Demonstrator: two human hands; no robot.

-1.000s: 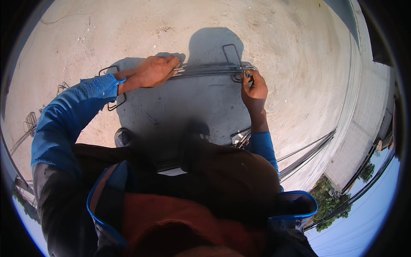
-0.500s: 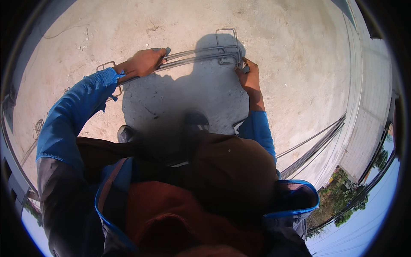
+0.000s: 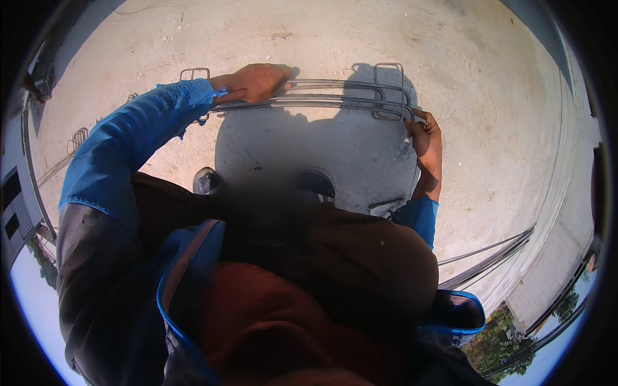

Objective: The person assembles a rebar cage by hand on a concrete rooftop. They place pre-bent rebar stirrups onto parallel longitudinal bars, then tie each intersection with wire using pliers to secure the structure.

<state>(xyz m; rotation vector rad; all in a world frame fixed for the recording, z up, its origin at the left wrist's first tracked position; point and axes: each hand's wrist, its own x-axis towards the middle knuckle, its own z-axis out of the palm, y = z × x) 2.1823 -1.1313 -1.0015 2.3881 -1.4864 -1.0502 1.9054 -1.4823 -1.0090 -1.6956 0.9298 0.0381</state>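
Note:
A bundle of thin steel rods (image 3: pixel 328 99) runs left to right in front of me, close over the concrete. Rectangular bent-wire stirrups stand out at its ends: one at the right (image 3: pixel 389 64) and one at the left (image 3: pixel 195 69), partly covered by my wrist. My left hand (image 3: pixel 256 82) lies across the rods with its fingers closed on the upper ones; the fingertips are partly hidden. At the right end my right hand (image 3: pixel 426 134) pinches the lower corner of a stirrup between thumb and fingers.
Pale concrete floor (image 3: pixel 489 148) spreads around, with my shadow on it. More bent stirrups (image 3: pixel 77 138) lie at the far left. A bundle of long dark rods (image 3: pixel 492 257) rests at the right beside a low concrete edge (image 3: pixel 560 257). My shoes (image 3: pixel 206 181) are just below the rods.
The whole view has shifted, so the rods and both hands appear farther right. My left hand stays on the rods and my right hand at the stirrup corner.

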